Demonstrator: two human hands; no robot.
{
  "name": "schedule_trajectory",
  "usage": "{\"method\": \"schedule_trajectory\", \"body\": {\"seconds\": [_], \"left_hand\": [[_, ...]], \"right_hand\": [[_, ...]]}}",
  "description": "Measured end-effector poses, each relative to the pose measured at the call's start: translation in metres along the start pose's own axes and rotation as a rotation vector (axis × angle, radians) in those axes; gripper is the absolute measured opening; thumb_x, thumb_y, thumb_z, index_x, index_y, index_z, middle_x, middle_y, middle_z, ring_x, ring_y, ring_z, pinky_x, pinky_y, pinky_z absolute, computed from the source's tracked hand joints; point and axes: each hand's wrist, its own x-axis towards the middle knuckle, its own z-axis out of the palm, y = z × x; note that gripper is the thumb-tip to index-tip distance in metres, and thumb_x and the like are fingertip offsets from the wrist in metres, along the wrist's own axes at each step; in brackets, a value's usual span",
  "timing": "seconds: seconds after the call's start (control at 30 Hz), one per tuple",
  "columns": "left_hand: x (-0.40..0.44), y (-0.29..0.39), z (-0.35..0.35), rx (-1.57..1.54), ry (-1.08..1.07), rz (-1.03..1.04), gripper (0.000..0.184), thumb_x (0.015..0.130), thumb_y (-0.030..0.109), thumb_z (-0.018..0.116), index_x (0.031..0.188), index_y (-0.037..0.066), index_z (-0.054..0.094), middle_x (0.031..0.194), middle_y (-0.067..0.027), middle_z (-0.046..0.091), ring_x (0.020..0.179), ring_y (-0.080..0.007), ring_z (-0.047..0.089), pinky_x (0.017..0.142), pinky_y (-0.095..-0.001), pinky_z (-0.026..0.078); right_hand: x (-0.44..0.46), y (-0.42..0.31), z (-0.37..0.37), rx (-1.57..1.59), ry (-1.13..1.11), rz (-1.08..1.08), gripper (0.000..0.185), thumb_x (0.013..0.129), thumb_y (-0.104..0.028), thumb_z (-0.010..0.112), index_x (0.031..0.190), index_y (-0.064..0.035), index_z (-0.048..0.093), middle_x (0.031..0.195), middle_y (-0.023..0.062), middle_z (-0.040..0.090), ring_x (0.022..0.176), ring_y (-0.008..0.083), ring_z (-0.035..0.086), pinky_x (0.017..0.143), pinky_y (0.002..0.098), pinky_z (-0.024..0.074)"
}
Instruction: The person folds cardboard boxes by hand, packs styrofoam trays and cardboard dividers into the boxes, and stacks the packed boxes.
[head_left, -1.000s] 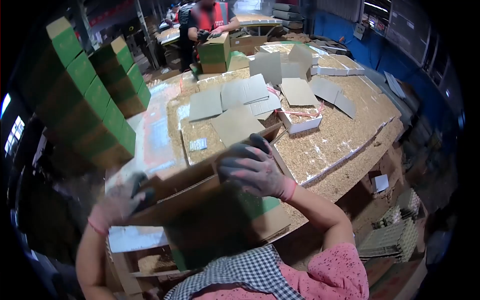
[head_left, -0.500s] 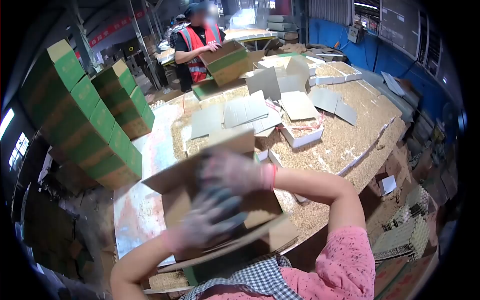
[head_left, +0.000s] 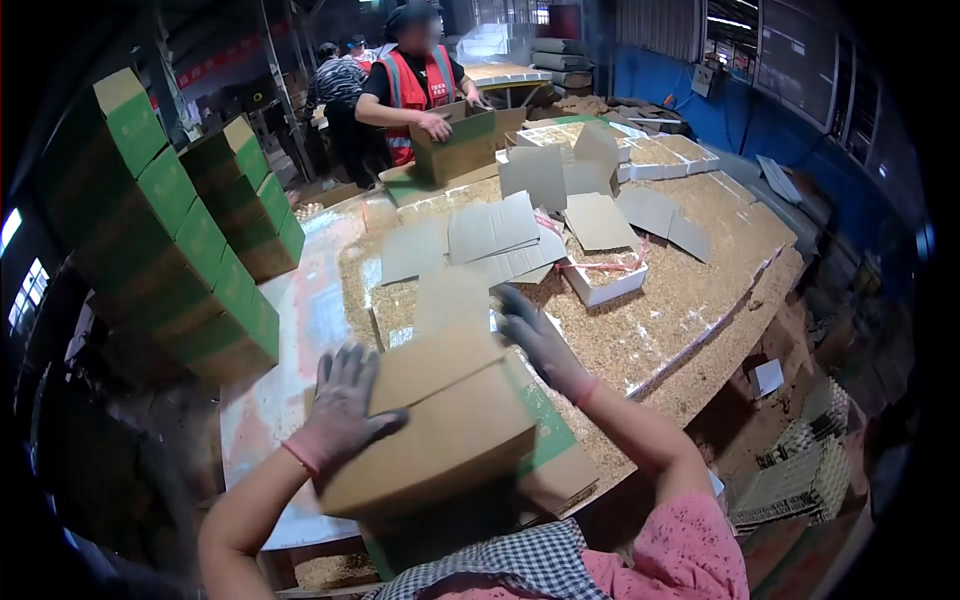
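A brown cardboard box [head_left: 440,425] with a green band on its side stands at the table's near edge in front of me. Two of its flaps are folded inward across the top and meet at a slit. My left hand [head_left: 345,410], in a grey glove, rests on the left part of the box top with its fingers spread. Just beyond the far right corner, my gloved right hand [head_left: 545,345] has its fingers stretched out and holds nothing; whether it touches the box, I cannot tell. Another flap [head_left: 452,300] sticks out at the far side.
Tall stacks of green-and-brown boxes [head_left: 175,235] rise at the left. Flat cardboard sheets [head_left: 495,235] and a white tray [head_left: 608,285] lie on the grain-covered table [head_left: 690,310]. Across it, a person in a red vest [head_left: 415,90] handles an open box [head_left: 455,145]. Egg trays [head_left: 795,480] are stacked at lower right.
Both my hands have come out of the box's open top and moved apart, left to the left edge, right beyond the far corner. The flaps have folded inward. The person opposite lowered their box.
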Motion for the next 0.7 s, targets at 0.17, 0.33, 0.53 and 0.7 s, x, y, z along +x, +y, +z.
{"method": "schedule_trajectory", "body": {"seconds": [0.17, 0.33, 0.53, 0.7], "left_hand": [[-0.081, -0.064, -0.002, -0.296, 0.223, -0.062, 0.082, 0.082, 0.040, 0.059, 0.146, 0.000, 0.025, 0.149, -0.0216, 0.029, 0.138, -0.0375, 0.026, 0.116, -0.0452, 0.017], [-0.145, -0.067, 0.070, -1.070, 0.276, -0.299, 0.062, 0.093, 0.027, 0.046, 0.146, 0.002, 0.026, 0.150, -0.0143, 0.029, 0.136, -0.0296, 0.030, 0.114, -0.0425, 0.022], [-0.149, -0.048, 0.075, -0.926, 0.603, -0.389, 0.063, 0.094, 0.029, 0.053, 0.144, -0.002, 0.029, 0.146, -0.0136, 0.035, 0.131, -0.0253, 0.038, 0.112, -0.0364, 0.026], [-0.170, -0.028, 0.054, -1.261, 0.640, -0.403, 0.065, 0.084, 0.045, 0.061, 0.126, -0.004, 0.049, 0.137, -0.0146, 0.043, 0.129, -0.0245, 0.040, 0.110, -0.0365, 0.027]], "right_hand": [[-0.120, 0.118, 0.052, 0.519, -0.114, 0.313, 0.058, 0.100, -0.034, 0.047, 0.147, -0.0068, 0.028, 0.137, 0.0050, 0.048, 0.120, 0.0137, 0.047, 0.104, 0.0313, 0.0376], [-0.040, -0.125, 0.029, 0.070, -0.327, 0.017, 0.046, 0.092, -0.036, 0.057, 0.123, -0.0013, 0.052, 0.124, 0.0137, 0.055, 0.105, 0.0236, 0.059, 0.086, 0.0371, 0.0477], [-0.052, -0.098, 0.259, -0.858, -0.438, -0.933, 0.034, 0.083, -0.035, 0.055, 0.075, -0.0026, 0.063, 0.066, 0.0060, 0.066, 0.065, 0.0270, 0.065, 0.053, 0.0360, 0.0482], [-0.067, -0.158, 0.128, -0.289, -0.371, -0.431, 0.050, 0.086, -0.044, 0.058, 0.119, -0.0072, 0.056, 0.101, 0.0158, 0.064, 0.094, 0.0304, 0.063, 0.081, 0.0401, 0.0480]]}}
